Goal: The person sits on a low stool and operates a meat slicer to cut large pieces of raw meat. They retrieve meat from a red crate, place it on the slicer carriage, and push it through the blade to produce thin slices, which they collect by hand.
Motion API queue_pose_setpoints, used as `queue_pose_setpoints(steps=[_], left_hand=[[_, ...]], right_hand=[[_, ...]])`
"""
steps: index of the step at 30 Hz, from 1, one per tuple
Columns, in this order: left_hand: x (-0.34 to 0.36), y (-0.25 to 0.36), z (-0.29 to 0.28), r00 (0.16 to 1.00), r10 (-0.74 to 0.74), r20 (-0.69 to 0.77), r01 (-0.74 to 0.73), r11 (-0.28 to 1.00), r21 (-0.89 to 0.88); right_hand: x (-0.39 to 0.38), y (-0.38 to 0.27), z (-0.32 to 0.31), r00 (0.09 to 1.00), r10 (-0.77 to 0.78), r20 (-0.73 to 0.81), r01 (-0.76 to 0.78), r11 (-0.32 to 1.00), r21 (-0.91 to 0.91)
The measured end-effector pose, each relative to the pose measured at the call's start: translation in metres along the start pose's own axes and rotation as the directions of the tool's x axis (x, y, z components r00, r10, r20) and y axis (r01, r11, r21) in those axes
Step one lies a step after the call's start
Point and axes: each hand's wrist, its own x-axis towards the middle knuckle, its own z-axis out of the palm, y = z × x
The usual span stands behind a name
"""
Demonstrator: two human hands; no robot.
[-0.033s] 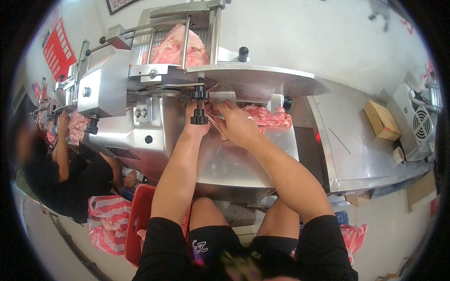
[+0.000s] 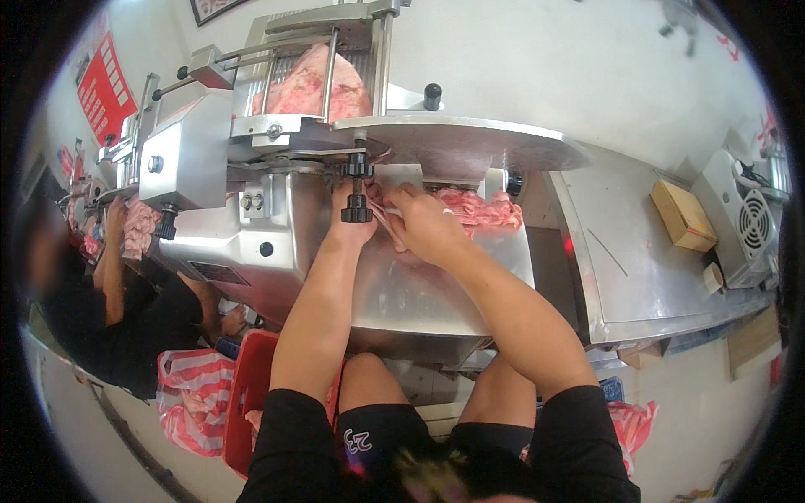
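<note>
A co-worker [image 2: 109, 277] sits far left. The left hand [image 2: 354, 220] and right hand [image 2: 423, 222] meet under the metal slicer [image 2: 277, 159], fingers pinching thin meat slices [image 2: 381, 210]; a sliced pile [image 2: 482, 210] lies just right on the steel counter [image 2: 637, 268]. Apparently collecting slices; stacking them seems next.

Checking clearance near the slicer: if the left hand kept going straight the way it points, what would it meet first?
Probably the black knob just ahead of the left hand, then the slicer's steel body; depth is hard to judge.
</note>
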Motion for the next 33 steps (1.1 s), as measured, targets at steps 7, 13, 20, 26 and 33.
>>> queue_pose_setpoints(steps=[7,13,20,26,33], left_hand=[[0.002,0.000,-0.009,0.994,0.037,0.100,-0.031,0.997,-0.064],[-0.001,0.003,-0.008,0.995,0.050,0.092,-0.051,0.999,0.003],[-0.022,0.006,0.022,0.995,0.097,0.005,-0.097,0.990,0.104],[-0.028,0.007,0.038,0.986,0.164,0.040,-0.168,0.967,0.192],[-0.021,0.004,0.031,0.993,0.121,0.010,-0.122,0.985,0.119]], right_hand=[[-0.011,0.000,-0.012,0.975,-0.159,0.156,0.182,0.972,-0.148],[-0.008,-0.002,-0.022,0.961,-0.156,0.227,0.183,0.978,-0.102],[0.002,-0.003,-0.017,0.992,-0.066,-0.104,0.076,0.993,0.093],[0.005,-0.003,-0.010,0.975,-0.121,-0.188,0.138,0.987,0.077],[0.004,0.005,-0.002,0.996,-0.080,-0.050,0.078,0.996,-0.036]])
